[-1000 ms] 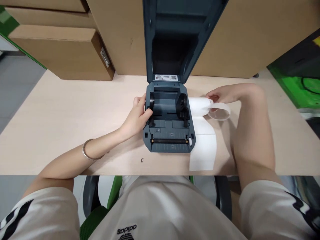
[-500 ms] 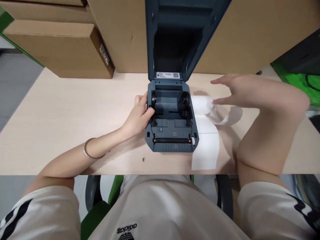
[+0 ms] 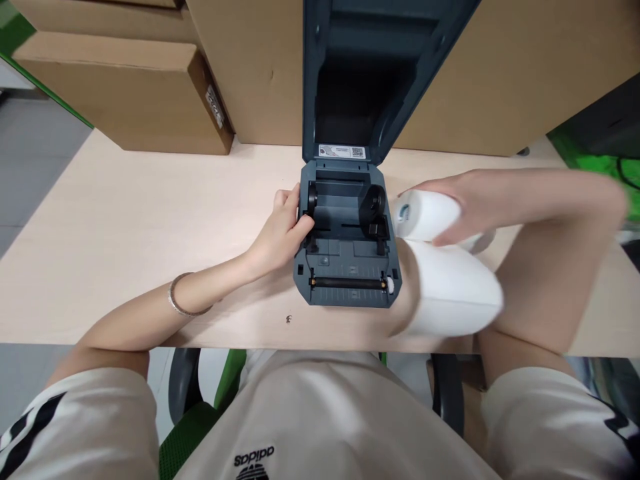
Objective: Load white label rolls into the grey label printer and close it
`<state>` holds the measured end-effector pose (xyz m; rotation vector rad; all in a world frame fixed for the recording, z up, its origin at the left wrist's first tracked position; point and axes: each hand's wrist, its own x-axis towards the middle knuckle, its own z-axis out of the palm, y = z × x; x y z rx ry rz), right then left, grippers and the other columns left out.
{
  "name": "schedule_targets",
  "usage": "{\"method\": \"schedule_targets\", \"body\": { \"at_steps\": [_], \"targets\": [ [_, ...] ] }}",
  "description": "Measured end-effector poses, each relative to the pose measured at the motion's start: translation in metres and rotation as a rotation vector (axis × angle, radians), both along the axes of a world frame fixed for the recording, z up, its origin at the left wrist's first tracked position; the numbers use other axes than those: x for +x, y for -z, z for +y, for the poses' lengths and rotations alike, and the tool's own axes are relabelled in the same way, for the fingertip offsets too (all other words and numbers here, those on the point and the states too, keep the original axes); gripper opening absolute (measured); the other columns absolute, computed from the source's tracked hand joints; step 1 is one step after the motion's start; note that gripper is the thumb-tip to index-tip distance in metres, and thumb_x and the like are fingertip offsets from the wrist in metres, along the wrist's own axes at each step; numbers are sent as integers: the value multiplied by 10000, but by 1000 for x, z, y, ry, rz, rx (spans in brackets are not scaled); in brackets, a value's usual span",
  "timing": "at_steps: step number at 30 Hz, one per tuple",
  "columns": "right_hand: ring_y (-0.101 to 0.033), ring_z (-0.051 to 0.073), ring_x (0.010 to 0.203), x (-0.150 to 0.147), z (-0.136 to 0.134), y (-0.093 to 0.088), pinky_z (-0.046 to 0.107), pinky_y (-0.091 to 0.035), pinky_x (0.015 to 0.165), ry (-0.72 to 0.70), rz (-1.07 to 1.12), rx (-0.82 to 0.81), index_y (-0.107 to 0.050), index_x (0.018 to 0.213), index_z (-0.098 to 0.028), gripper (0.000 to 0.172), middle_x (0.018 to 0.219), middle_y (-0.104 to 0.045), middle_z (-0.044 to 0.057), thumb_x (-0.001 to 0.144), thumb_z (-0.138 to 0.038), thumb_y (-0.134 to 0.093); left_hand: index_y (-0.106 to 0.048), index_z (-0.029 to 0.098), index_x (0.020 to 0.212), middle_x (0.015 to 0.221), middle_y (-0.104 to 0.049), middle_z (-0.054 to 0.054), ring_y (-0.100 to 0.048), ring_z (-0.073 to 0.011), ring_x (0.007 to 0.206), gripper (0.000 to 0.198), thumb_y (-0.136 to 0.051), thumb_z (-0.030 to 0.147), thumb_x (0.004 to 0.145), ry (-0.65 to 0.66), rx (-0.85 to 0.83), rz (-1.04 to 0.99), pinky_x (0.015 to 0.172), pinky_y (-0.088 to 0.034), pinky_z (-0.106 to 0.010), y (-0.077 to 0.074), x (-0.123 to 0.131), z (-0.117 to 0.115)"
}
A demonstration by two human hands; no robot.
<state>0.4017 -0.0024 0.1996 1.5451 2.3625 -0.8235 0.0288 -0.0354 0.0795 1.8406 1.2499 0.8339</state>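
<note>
A dark grey label printer (image 3: 345,253) stands on the table with its lid (image 3: 370,40) raised. Two black roll holders and a black roller show in its bare inside. My left hand (image 3: 283,230) grips the printer's left side wall, thumb over the rim. On the printer's right, my right hand (image 3: 463,200) is closed round a white label roll (image 3: 425,215), lifted off the table. The roll's end with a small blue-green mark faces the printer. A loose strip of labels (image 3: 460,290) hangs from it toward the front, blurred by motion.
A brown cardboard box (image 3: 120,93) lies at the back left. Behind the printer rises a large cardboard panel (image 3: 510,73). The table (image 3: 125,220) ends at a front edge close to my body. A tiny dark scrap (image 3: 289,319) lies near that edge. Something black with a cable sits far right.
My right hand has closed on the label roll and raised it from the table, and its loose strip has swung right. My left hand keeps its hold on the printer.
</note>
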Motion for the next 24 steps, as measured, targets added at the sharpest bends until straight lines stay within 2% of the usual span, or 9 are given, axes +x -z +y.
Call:
{"method": "schedule_targets", "body": {
  "at_steps": [2,4,6,7,9,12,14,18,24],
  "targets": [
    [-883,400,1151,21,-11,-16,516,-792,885,6,-43,28,-876,1315,-418,668,1348,-901,66,758,-769,-991,-676,221,1602,1190,-548,-73,-549,-349,1371,603,-585,268,1009,-1,-5,4,1347,-547,-550,-1,0,0],
    [-865,405,1048,32,-18,-24,542,-782,753,39,-57,129,-836,1311,-458,809,1237,-892,63,623,-846,-1008,-653,202,1640,1175,-526,-71,-544,-353,1352,632,-581,277,1017,1,-7,20,1344,-543,-563,-2,1,0],
    [-840,374,939,27,-22,-24,514,-746,630,32,66,257,-788,1358,-469,983,1135,-860,28,503,-899,-1012,-647,193,1629,1146,-504,-60,-541,-353,1319,623,-585,287,1015,4,-2,31,1337,-547,-581,-1,1,1],
    [-845,363,963,18,-24,-22,501,-753,646,4,171,303,-767,1410,-451,1052,1160,-851,16,506,-934,-1005,-653,191,1602,1136,-497,-56,-540,-353,1311,602,-588,290,1012,5,-1,33,1340,-545,-588,-1,1,1],
    [-866,371,1147,-11,-26,-14,519,-800,861,-64,393,367,-750,1501,-358,1064,1318,-843,38,648,-955,-970,-666,186,1548,1131,-485,-53,-542,-354,1313,562,-587,294,1002,5,-5,38,1362,-529,-598,0,2,2],
    [-806,390,1442,-64,-25,5,584,-695,1288,-126,579,418,-758,1600,-220,921,1554,-803,111,845,-715,-947,-663,169,1532,1152,-482,-61,-546,-360,1344,564,-573,309,993,3,-18,47,1396,-496,-603,0,4,1],
    [-763,397,1521,-90,-21,21,607,-616,1382,-154,603,445,-752,1654,-188,919,1630,-776,135,840,-580,-919,-638,150,1581,1179,-492,-75,-546,-370,1371,606,-561,337,1010,3,-20,46,1403,-485,-605,0,4,1],
    [-766,411,1496,-102,-9,44,628,-623,1332,-174,524,483,-730,1676,-216,899,1644,-775,138,833,-504,-850,-590,148,1678,1237,-541,-99,-537,-374,1419,668,-548,375,1051,24,-2,25,1423,-464,-601,4,3,2],
    [-761,435,1492,-93,-10,43,596,-636,1265,-211,325,554,-633,1826,-206,1021,1667,-751,152,844,-406,-825,-529,169,1772,1301,-573,-102,-527,-356,1448,704,-528,333,1087,47,3,-22,1435,-450,-565,14,-1,3]
  ]
}}
